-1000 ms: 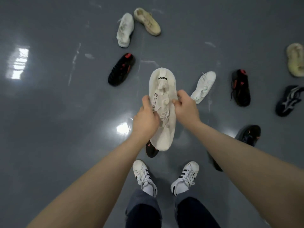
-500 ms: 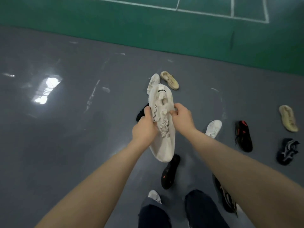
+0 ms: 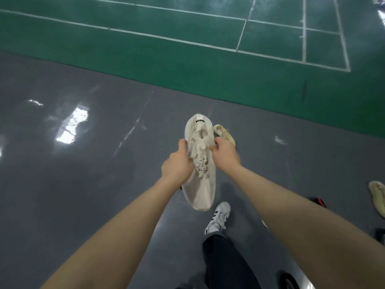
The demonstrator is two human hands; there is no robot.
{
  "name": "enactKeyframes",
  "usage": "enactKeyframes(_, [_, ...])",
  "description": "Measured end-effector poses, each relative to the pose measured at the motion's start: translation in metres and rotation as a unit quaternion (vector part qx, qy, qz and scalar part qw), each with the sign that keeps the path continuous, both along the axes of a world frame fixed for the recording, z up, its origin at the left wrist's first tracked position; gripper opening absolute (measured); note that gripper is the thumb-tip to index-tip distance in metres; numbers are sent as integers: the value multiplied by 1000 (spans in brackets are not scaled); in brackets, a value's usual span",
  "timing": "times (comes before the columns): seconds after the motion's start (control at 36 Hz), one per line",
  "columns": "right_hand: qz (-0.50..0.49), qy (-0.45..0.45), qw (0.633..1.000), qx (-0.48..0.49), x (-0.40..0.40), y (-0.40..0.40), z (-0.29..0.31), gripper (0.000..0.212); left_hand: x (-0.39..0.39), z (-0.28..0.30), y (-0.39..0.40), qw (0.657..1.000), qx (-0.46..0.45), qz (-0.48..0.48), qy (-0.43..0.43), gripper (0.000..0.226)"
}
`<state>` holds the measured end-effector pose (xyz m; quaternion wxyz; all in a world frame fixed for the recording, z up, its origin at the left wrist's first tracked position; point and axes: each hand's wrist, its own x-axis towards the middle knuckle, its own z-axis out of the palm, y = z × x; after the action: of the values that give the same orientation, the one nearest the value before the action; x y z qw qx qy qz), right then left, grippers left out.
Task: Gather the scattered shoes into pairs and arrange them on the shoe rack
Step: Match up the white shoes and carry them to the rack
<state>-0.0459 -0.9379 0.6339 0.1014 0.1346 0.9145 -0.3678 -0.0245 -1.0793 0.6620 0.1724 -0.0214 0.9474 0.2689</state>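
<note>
Shoe (image 3: 201, 180) still in both hands' grip; fewer floor shoes visible.

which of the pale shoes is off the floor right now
The off-white knit sneaker with black lettering on its heel tab, held up by the left hand and right hand. The beige sneakers behind it and at the right edge lie on the grey floor.

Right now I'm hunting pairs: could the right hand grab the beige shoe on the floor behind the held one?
Probably not: the right hand and left hand both grip the white shoe; the beige shoe lies beyond.
</note>
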Motion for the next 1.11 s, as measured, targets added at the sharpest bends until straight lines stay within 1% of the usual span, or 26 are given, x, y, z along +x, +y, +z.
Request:
enactKeyframes(0.17, [18, -23, 999, 15, -74, 18, 0, 24, -77, 0, 20, 999, -21, 7, -29, 37])
enactKeyframes(0.25, [17, -43, 999, 22, -114, 35, -3, 23, -119, -3, 39, 998, -41, 2, -53, 36])
enactKeyframes(0.31, [23, -54, 998, 26, -133, 43, -5, 26, -140, -6, 47, 996, -52, 3, -71, 35])
enactKeyframes(0.42, [43, -67, 997, 20, -163, 53, -14, 32, -170, -17, 56, 993, -52, 26, -106, 35])
enactKeyframes(0.5, [43, -73, 996, 9, -180, 56, -23, 32, -186, -26, 60, 992, -46, 36, -110, 35])
enactKeyframes(0.64, [34, -95, 995, -20, -204, 59, -40, 36, -218, -47, 57, 990, -64, 47, -120, 39])
enactKeyframes(0.69, [30, -106, 993, -34, -213, 57, -47, 34, -229, -56, 54, 988, -68, 53, -128, 38])
enactKeyframes(0.78, [9, -124, 990, -63, -227, 50, -61, 19, -246, -69, 48, 987, -79, 50, -135, 38])
enactKeyframes(0.83, [-20, -134, 988, -78, -235, 44, -72, 13, -258, -75, 46, 987, -84, 40, -134, 39])
enactKeyframes(0.92, [-49, -144, 984, -94, -248, 31, -89, 12, -277, -88, 37, 985, -89, 35, -143, 41])
enactKeyframes(1.0, [-51, -159, 980, -107, -264, 16, -103, 10, -297, -108, 21, 983, -74, 44, -161, 41])
enactKeyframes(1.08, [-55, -174, 976, -116, -283, -5, -121, 22, -321, -128, -2, 981, -62, 55, -177, 42])
enactKeyframes(1.11, [-57, -183, 974, -118, -289, -12, -126, 18, -329, -134, -9, 980, -58, 57, -181, 43])
